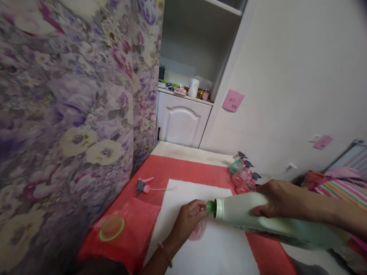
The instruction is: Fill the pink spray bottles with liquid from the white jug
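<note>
My left hand (190, 217) is closed around the neck of a clear pink spray bottle (197, 232) standing on a white cloth (220, 256). The bottle has no spray head on it. My right hand (275, 198) grips a large pale green jug (243, 210) from above, tilted nearly level with its mouth pointing left. The jug's green spout (211, 207) meets the bottle's opening beside my left fingers. Whether liquid is flowing cannot be made out. A grey and pink spray head (143, 187) with a clear tube lies at the left of the table.
A round lid with a pale green rim (111, 228) rests on the red cloth (137, 233) at the left. Several spray bottles (242, 175) stand by the wall at the back right. A floral curtain (71, 114) borders the left side; striped fabric (341, 191) is piled at right.
</note>
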